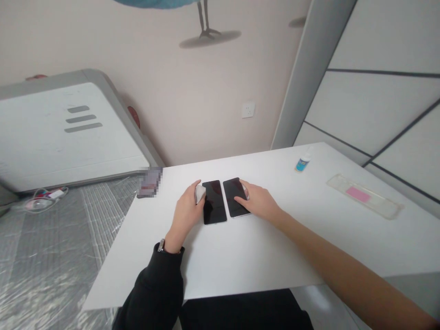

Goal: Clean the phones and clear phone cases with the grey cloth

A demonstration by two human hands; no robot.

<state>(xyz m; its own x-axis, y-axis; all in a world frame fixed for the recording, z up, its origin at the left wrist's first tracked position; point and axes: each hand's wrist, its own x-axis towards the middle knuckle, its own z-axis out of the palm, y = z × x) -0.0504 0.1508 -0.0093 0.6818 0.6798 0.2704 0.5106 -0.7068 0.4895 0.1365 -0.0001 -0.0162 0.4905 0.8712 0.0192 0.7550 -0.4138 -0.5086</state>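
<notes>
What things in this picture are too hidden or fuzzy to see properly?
- Blurred patch at the table's left edge, head view: pixelated, unreadable.
- Small bottle: label too small to read.
- White cloth: mostly hidden inside the left hand.
- Right phone: right edge covered by the right hand.
- Bird picture on the wall: cut off by the top edge.

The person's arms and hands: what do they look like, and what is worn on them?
The left arm wears a black long sleeve down to the wrist, with a watch or metal band showing at the cuff. The right arm is bare, with no sleeve in view. Both the left hand and the right hand are bare, with no gloves or visible rings.
</notes>
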